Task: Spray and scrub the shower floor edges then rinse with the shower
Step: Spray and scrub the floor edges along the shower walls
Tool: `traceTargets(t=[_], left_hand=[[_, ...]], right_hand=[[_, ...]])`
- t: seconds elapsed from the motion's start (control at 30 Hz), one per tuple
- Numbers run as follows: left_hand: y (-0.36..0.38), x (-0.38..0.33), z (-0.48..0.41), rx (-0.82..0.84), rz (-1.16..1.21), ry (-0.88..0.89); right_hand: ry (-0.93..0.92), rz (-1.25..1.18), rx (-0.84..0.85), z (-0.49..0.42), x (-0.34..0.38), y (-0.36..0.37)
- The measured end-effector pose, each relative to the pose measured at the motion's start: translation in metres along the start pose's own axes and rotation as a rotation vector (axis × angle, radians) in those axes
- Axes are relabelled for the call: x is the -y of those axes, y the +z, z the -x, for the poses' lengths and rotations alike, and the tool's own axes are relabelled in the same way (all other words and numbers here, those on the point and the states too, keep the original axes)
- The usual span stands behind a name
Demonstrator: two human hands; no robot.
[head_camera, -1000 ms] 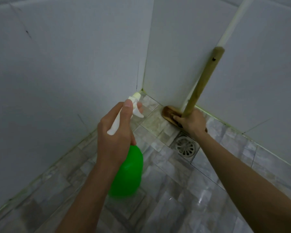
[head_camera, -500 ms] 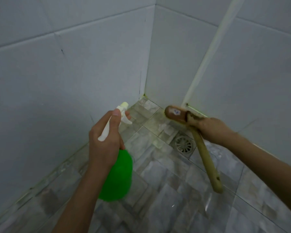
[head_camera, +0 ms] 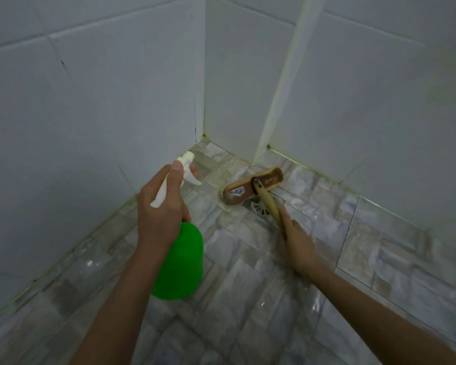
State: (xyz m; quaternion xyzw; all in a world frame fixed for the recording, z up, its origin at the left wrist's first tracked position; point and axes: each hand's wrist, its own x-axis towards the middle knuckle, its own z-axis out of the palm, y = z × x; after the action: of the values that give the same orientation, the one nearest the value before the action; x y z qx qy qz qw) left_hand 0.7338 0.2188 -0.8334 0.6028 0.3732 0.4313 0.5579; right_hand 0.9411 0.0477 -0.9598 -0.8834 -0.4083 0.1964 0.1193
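Note:
My left hand (head_camera: 161,209) grips a green spray bottle (head_camera: 181,262) by its white trigger head, with the nozzle aimed at the far corner of the shower floor. My right hand (head_camera: 296,241) holds the wooden handle of a scrub brush (head_camera: 253,187). The brush head rests bristles-down on the grey marbled floor tiles (head_camera: 248,299), just beyond the floor drain (head_camera: 259,206) and close to the right wall's floor edge. Yellowish grime lines the joint between floor and walls.
White tiled walls (head_camera: 90,114) meet in a corner ahead. A white pipe (head_camera: 282,83) runs down the right wall to the floor, just behind the brush. The floor looks wet and glossy.
The brush was picked up from against the right wall, swung round, and set head-down on the floor by the drain. The spray bottle stayed in my left hand, drifting slightly.

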Motion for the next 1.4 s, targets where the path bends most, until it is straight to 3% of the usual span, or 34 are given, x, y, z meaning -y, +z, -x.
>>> traceTargets(t=[0.13,0.3,0.43,0.57,0.67,0.87,1.0,1.17,1.33,1.4], left_hand=[[0.001,0.000,0.000,0.011,-0.006,0.004],[0.006,0.002,0.001,-0.006,-0.029,0.000],[0.003,0.000,0.001,-0.008,-0.008,0.007],[0.005,-0.001,0.001,0.007,0.013,0.008],[0.004,-0.004,0.002,0.014,-0.008,0.019],[-0.005,-0.004,0.003,0.025,0.006,0.017],[-0.011,-0.005,0.007,0.039,-0.008,0.010],[-0.016,-0.003,0.009,0.021,0.004,0.010],[-0.014,-0.008,0.012,0.030,-0.009,0.008],[-0.015,-0.010,0.013,0.026,0.008,0.019]], right_hand=[[0.087,0.210,-0.084,0.008,0.014,-0.014],[0.269,-0.047,-0.176,-0.033,0.038,-0.036],[0.369,0.214,-0.033,-0.084,0.048,-0.079],[0.322,0.190,-0.006,-0.057,0.062,-0.049],[0.363,0.090,-0.088,-0.089,0.058,-0.062],[0.294,0.208,0.023,-0.056,0.071,-0.047],[0.274,0.090,0.014,-0.074,0.057,-0.069],[0.212,0.162,0.069,0.000,0.060,-0.050],[0.257,0.212,0.043,-0.038,0.049,-0.070],[0.268,0.243,0.018,-0.010,0.051,-0.065]])
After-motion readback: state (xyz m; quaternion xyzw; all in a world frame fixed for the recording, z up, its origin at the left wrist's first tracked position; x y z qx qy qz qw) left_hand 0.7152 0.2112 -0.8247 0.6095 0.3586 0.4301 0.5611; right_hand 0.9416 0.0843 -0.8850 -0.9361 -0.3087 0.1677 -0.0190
